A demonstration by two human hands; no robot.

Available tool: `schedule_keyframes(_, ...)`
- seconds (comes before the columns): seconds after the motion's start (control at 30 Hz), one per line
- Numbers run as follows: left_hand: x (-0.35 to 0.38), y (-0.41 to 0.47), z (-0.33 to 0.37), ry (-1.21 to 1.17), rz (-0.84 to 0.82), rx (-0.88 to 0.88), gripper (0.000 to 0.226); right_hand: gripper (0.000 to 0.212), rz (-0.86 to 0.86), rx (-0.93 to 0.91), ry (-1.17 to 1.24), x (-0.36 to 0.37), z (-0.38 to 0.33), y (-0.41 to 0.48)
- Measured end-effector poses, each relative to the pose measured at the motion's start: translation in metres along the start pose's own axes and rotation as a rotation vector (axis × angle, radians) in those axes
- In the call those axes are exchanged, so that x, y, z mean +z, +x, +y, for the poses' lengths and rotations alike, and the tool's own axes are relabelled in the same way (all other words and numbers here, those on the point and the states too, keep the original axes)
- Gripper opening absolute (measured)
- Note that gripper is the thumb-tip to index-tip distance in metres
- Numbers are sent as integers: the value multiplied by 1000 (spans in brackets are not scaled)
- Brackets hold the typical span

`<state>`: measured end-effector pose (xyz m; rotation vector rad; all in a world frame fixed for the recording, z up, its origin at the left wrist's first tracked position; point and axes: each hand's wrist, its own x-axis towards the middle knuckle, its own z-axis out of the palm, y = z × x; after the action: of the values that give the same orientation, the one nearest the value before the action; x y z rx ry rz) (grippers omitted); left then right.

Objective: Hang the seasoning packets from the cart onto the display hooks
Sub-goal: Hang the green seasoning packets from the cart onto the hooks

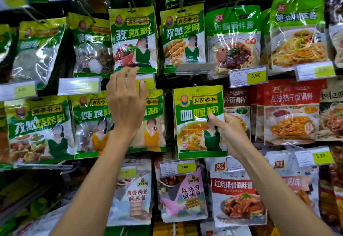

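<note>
Fingers (pixel 216 122): right hand (pixel 233 133) pinches curry packet (pixel 196 122), left hand (pixel 126 102) spread; crowded hook wall (pixel 168 109).

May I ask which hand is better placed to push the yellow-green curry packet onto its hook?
Right. The right hand pinches the packet by its edge, its top at the hook; the left hand is open, over by a price tag.

My left hand (pixel 126 104) is raised with its back toward me, fingers loosely spread and pointing to 12 o'clock, holding nothing. Its bare forearm rises from 7 o'clock. My right hand (pixel 229 130), at 3 o'clock of the left, pinches a packet (pixel 199 124) between thumb and curled fingers, its forearm entering from 5 o'clock.
</note>
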<state>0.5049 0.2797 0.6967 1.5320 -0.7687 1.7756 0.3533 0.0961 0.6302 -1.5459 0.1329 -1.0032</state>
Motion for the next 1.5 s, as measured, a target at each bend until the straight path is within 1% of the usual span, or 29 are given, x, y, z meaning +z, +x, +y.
schedule_keyframes(0.1,16,5,-13,75,-143,64,39,34,-2,0,-8,-1,-1,2)
schedule_keyframes(0.17,23,1,-16,87,-183,94,40,36,-5,-5,-33,0,-3,6)
schedule_keyframes(0.33,27,-2,-17,116,-139,103,37,40,13,0,-51,0,-11,18)
schedule_keyframes(0.47,28,-2,-16,109,-137,89,37,40,21,8,-37,0,-14,22)
schedule_keyframes(0.57,29,-2,-16,112,-124,83,37,40,30,41,-41,1,-14,26)
schedule_keyframes(0.67,30,-2,-15,108,-106,78,37,46,38,102,-38,4,-14,28)
schedule_keyframes(0.87,31,-2,-15,99,-102,77,37,31,51,137,-79,9,-2,45)
schedule_keyframes(0.97,31,-2,-16,98,-97,87,36,22,101,154,-114,15,5,62)
schedule_keyframes(1.03,31,-2,-17,96,-91,96,36,22,133,167,-148,19,11,72)
schedule_keyframes(1.17,32,-3,-18,110,-61,124,35,24,214,110,-219,25,22,85)
schedule_keyframes(1.3,31,-2,-18,100,-80,121,37,40,266,76,-284,28,26,88)
schedule_keyframes(1.4,27,-2,-15,80,-80,125,40,31,248,-4,-393,23,28,82)
schedule_keyframes(1.5,19,-4,-2,31,-10,158,39,33,308,-78,-450,10,23,66)
